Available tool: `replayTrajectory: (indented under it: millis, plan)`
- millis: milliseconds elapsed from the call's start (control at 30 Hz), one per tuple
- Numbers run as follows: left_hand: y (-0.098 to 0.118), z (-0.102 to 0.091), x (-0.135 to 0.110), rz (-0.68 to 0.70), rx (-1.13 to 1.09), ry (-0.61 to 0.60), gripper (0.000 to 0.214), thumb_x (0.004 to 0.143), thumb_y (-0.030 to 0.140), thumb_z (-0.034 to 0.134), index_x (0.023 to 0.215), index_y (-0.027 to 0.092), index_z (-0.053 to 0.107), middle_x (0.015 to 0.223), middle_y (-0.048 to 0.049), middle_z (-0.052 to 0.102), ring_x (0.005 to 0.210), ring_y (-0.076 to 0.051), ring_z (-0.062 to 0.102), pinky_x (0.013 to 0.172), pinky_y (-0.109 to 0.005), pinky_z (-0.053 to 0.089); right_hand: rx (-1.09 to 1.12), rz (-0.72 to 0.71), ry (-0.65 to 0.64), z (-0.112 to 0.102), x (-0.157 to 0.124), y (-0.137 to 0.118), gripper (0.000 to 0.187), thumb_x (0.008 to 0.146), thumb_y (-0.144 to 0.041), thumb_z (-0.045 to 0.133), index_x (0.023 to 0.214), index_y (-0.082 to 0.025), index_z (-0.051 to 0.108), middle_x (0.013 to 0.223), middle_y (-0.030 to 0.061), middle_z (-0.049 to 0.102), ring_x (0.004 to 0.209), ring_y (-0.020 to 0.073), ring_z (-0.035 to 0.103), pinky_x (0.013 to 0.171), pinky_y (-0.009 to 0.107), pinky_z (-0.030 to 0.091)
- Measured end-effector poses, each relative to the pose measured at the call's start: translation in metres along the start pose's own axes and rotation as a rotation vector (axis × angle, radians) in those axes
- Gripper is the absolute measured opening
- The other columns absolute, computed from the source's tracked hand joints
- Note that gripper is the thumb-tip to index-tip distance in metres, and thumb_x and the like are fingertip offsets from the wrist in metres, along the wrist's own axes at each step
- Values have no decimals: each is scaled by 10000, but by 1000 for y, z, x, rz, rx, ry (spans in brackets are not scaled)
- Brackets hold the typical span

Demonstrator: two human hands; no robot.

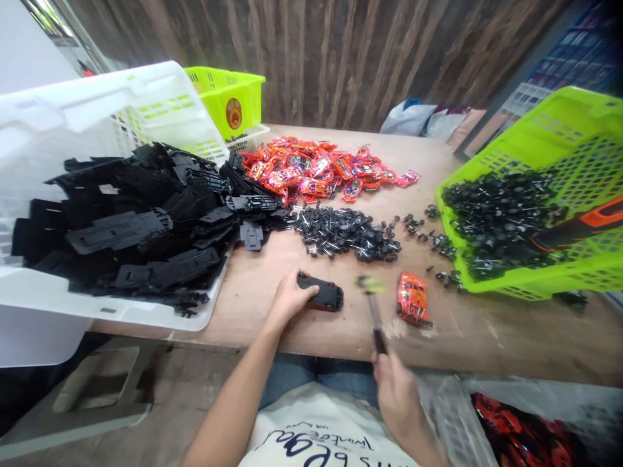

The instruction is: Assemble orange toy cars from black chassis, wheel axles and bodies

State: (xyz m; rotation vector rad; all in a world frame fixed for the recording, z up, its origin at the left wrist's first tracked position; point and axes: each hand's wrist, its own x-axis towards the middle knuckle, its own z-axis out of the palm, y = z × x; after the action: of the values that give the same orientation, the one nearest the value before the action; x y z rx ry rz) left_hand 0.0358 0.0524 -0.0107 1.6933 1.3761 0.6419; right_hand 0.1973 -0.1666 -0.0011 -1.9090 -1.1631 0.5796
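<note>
Head-worn view, forward and down

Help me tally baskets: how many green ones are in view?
2. One green basket is at the right, tipped, with black wheels in it; the other is at the back left, partly behind the white basket. More may be hidden.

Tan table [462, 334], pretty packed tbh: white basket [160, 319] on L w/ black plastic pcs [252, 235] spilling out, green basket [523, 287] on R. Btwn em: pile of red car shells [316, 170], pile of black wheels [348, 231], 1 upside-down car [327, 296] nr front edge, 1 red car [413, 297].
</note>
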Motion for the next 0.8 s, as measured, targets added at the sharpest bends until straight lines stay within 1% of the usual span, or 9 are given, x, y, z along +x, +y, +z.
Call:
replayTrajectory:
  millis: [100, 167, 233, 333, 400, 433, 500, 600, 800]
  plan:
    - [2, -7, -1, 4, -16, 7, 320, 641, 267, 716, 919, 191, 577, 856, -35, 629, 806, -208, 601, 738, -323, 468, -198, 10, -118, -1, 2, 11, 439, 927, -507, 289, 708, -238, 557, 554, 52, 612, 528, 219, 607, 505, 277, 409]
    - [9, -14, -4, 59, -67, 26, 441, 641, 268, 733, 1032, 193, 544, 874, -29, 621, 819, -201, 607, 757, -326, 478, -321, 18, -93, -5, 17, 13, 443, 938, -474, 267, 795, -214, 596, 608, 77, 641, 575, 237, 628, 527, 291, 417]
    - [20, -21, -9, 187, -113, 32, 572, 645, 245, 743, 1151, 202, 478, 908, -25, 618, 841, -191, 614, 776, -324, 488, -427, -12, -28, -6, 41, 6, 431, 935, -440, 284, 909, -175, 622, 701, 116, 670, 665, 263, 652, 588, 323, 448]
    - [41, -24, -21, 463, -84, 1, 562, 695, 168, 696, 1200, 215, 452, 1023, -54, 622, 924, -196, 618, 832, -338, 493, -363, -233, -18, 0, 76, -22, 404, 914, -416, 391, 1171, -150, 554, 1052, 160, 661, 973, 283, 632, 803, 395, 485]
    - [51, -21, -30, 617, -35, -43, 498, 743, 129, 638, 1203, 213, 467, 1101, -79, 616, 1000, -207, 608, 878, -352, 486, -205, -428, -62, 8, 92, -44, 473, 899, -389, 468, 1327, -193, 421, 1252, 131, 573, 1141, 252, 554, 927, 399, 457]
    - [55, -20, -33, 664, -23, -59, 473, 762, 119, 614, 1205, 206, 471, 1123, -89, 614, 1028, -209, 602, 895, -354, 483, -139, -504, -74, 11, 98, -54, 478, 898, -362, 488, 1343, -216, 396, 1273, 112, 559, 1160, 235, 540, 950, 389, 450]
    - [58, -17, -37, 714, -26, -69, 426, 790, 115, 589, 1196, 195, 488, 1129, -93, 622, 1047, -204, 600, 908, -344, 483, -56, -609, -60, 17, 105, -66, 373, 901, -293, 496, 1268, -234, 459, 1196, 88, 601, 1113, 218, 565, 938, 363, 459]
    - [56, -15, -38, 742, -24, -17, 347, 795, 76, 565, 1122, 189, 542, 1071, -76, 653, 998, -185, 621, 887, -315, 495, -35, -685, 10, 20, 111, -69, 232, 887, -218, 497, 1114, -208, 544, 1029, 85, 647, 983, 228, 607, 853, 350, 489]
    - [53, -11, -43, 777, 18, 32, 401, 763, -17, 495, 1096, 197, 553, 1042, -69, 663, 966, -183, 630, 846, -297, 508, -126, -700, -4, 19, 105, -75, 225, 854, -140, 479, 1060, -187, 558, 958, 88, 638, 915, 233, 597, 788, 353, 502]
